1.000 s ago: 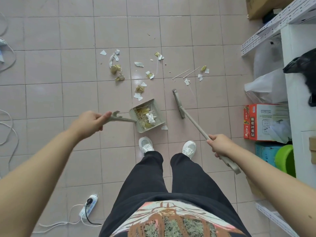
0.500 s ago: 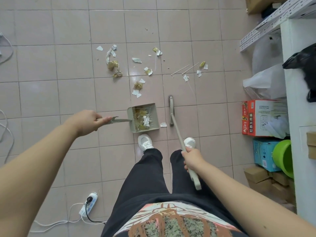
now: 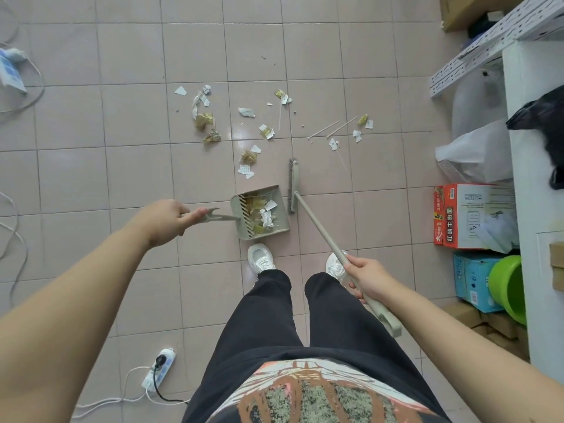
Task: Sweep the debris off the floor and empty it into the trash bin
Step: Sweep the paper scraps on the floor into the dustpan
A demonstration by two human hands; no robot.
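A beige dustpan (image 3: pixel 280 221) rests on the tiled floor just ahead of my shoes, holding yellow wrappers and crumpled white paper. My left hand (image 3: pixel 164 219) grips its handle. My right hand (image 3: pixel 367 277) is closed around the long handle of a beige broom (image 3: pixel 317 228). The broom's head (image 3: pixel 293 184) stands right beside the pan's right edge. Scattered debris (image 3: pixel 248 158) of paper scraps, yellow wrappers and thin sticks lies on the tiles beyond the pan. No trash bin shows clearly.
White shelving (image 3: pixel 488 32) and a white cabinet fill the right side, with plastic bags, a red carton (image 3: pixel 470 216), a blue box (image 3: pixel 471 280) and a green tub (image 3: pixel 509 286) on the floor below. A power strip (image 3: pixel 160 366) with cables lies at lower left. More cables trail along the left edge.
The broom head swept toward the dustpan's right edge, and the small scrap lying there no longer shows on the floor. My right hand swung in toward my body, then back out to the right.
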